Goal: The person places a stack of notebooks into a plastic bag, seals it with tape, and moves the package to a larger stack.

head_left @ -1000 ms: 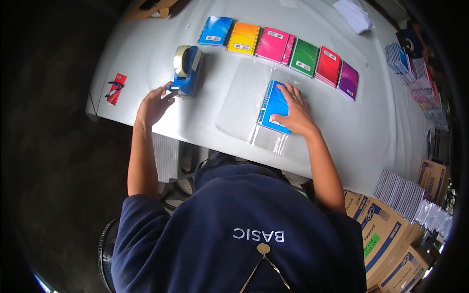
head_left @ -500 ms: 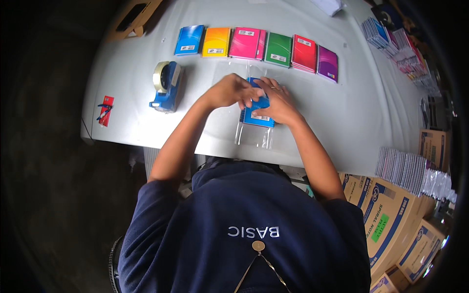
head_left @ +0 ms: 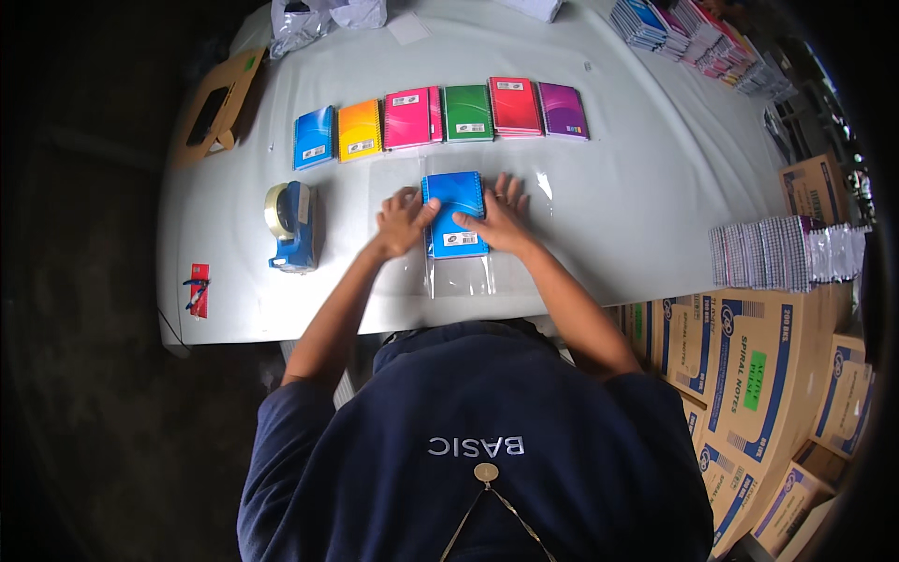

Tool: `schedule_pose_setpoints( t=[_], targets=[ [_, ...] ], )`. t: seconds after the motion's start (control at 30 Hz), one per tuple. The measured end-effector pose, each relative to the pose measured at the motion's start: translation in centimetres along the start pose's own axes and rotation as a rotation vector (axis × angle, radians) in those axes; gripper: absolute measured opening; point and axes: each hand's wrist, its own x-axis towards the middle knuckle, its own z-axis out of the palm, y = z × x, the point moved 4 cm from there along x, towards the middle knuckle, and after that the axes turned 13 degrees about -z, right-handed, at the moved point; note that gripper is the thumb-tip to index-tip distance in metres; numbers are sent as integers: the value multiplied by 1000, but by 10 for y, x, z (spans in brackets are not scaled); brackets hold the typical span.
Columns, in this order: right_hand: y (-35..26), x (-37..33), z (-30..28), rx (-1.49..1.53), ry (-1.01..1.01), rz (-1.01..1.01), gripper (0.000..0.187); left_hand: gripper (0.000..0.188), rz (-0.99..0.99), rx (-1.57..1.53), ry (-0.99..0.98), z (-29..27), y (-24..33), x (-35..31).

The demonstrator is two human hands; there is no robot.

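A blue spiral notebook point(head_left: 455, 208) lies face up in front of me on a clear plastic wrapper point(head_left: 461, 281) that sticks out below it. At its left edge is my left hand point(head_left: 403, 225), open, the thumb resting on the cover. On the other side my right hand point(head_left: 501, 223) is open too, with its thumb on the cover and its fingers spread past the spiral edge. Beyond them runs a row of notebooks: blue point(head_left: 315, 134), yellow point(head_left: 359, 129), pink point(head_left: 405, 117), green point(head_left: 467, 110), red point(head_left: 515, 105) and purple point(head_left: 563, 112).
To the left stand a blue tape dispenser point(head_left: 298, 245), a red card with a pen point(head_left: 198, 295) and a cardboard piece point(head_left: 234, 98) bearing a dark flat object. Notebook stacks point(head_left: 651, 26) fill the far right corner. More stacked notebooks point(head_left: 760, 255) sit above cardboard boxes point(head_left: 740, 375) at right.
My hands have moved apart from over the blue notebook to its two sides, uncovering its cover. The whole view has shifted, showing more of the table's far side.
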Motion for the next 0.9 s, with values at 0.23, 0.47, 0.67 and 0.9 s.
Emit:
schedule_pose_setpoints(
  t=[0.23, 0.47, 0.67, 0.9],
  targets=[
    [-69, -13, -22, 851, 509, -477, 65, 68, 238, -1188, 46, -14, 44, -56],
    [-68, -18, -5, 740, 580, -383, 38, 41, 187, -1025, 433, -9, 38, -82],
    [-74, -25, -11, 486, 652, -337, 48, 31, 318, -235, 731, -26, 59, -106],
    [-106, -60, 2, -316, 508, -570, 50, 84, 407, -154, 489, -40, 63, -104]
  ],
)
